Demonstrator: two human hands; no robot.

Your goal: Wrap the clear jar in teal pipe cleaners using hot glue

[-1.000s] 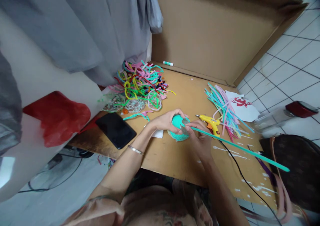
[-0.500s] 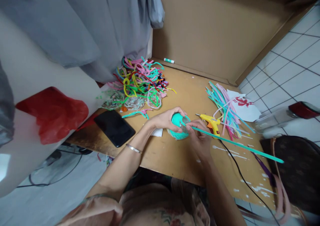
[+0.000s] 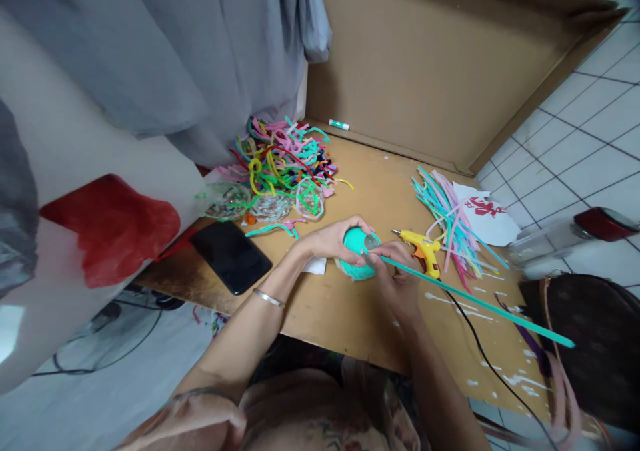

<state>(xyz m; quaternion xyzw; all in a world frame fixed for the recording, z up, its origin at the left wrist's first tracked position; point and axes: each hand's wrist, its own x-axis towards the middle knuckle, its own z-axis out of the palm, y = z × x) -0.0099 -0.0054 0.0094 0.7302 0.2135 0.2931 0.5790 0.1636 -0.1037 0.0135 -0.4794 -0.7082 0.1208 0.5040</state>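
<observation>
Cardboard table (image 3: 350, 304); left hand (image 3: 334, 239) grips teal ball (image 3: 356, 262); right hand (image 3: 397, 279) pinches teal strip (image 3: 475, 302).

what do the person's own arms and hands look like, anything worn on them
Both forearms are bare, with no gloves or long sleeves. The left hand has a thin silver bangle around its wrist. The right hand shows no ring, watch or bracelet that I can make out. Near the left upper arm sits a short pinkish patterned sleeve.

Bare forearms; thin silver bangle (image 3: 269, 297) on left wrist; floral pinkish top (image 3: 310, 418).
</observation>
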